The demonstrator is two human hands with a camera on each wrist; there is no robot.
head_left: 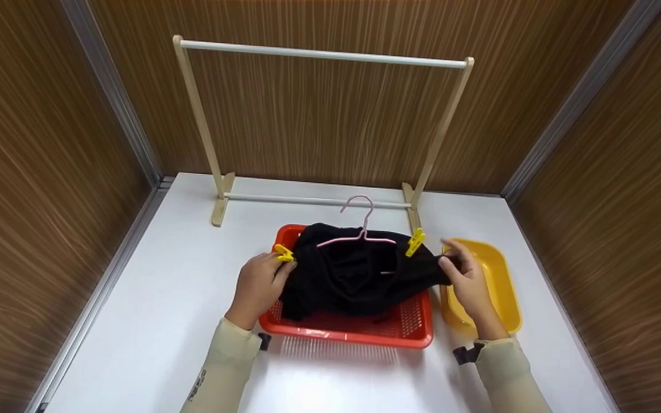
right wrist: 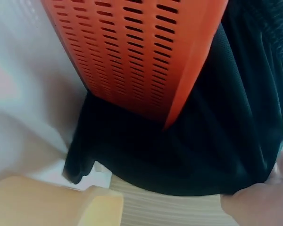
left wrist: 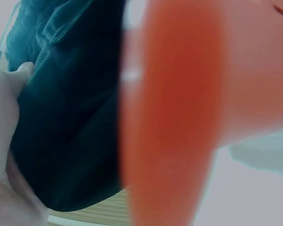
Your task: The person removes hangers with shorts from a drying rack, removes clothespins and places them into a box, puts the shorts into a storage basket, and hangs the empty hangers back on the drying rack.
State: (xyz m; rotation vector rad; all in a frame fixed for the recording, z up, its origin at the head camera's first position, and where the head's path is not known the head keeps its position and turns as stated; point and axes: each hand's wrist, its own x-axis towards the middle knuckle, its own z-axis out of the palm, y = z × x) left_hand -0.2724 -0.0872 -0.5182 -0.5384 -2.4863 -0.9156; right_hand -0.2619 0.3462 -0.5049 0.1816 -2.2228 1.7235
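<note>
A black garment (head_left: 342, 287) is bunched over the red basket (head_left: 342, 336), with a gathered band visible in the right wrist view. A pink hanger (head_left: 363, 234) lies at its upper edge, hook pointing away from me. One yellow clothespin (head_left: 284, 253) sits at the garment's left side, another yellow clothespin (head_left: 416, 242) at its right. My left hand (head_left: 259, 284) pinches the cloth beside the left clothespin. My right hand (head_left: 468, 281) pinches the garment's right edge and pulls it out past the basket rim. Folds hide part of the hanger.
Behind the basket stands a drying rack with a white top bar (head_left: 325, 54) and wooden legs. A yellow tray (head_left: 494, 281) lies right of the basket, partly under my right hand. Wood-patterned walls (head_left: 330, 126) enclose the white table (head_left: 164, 321) at the back and sides.
</note>
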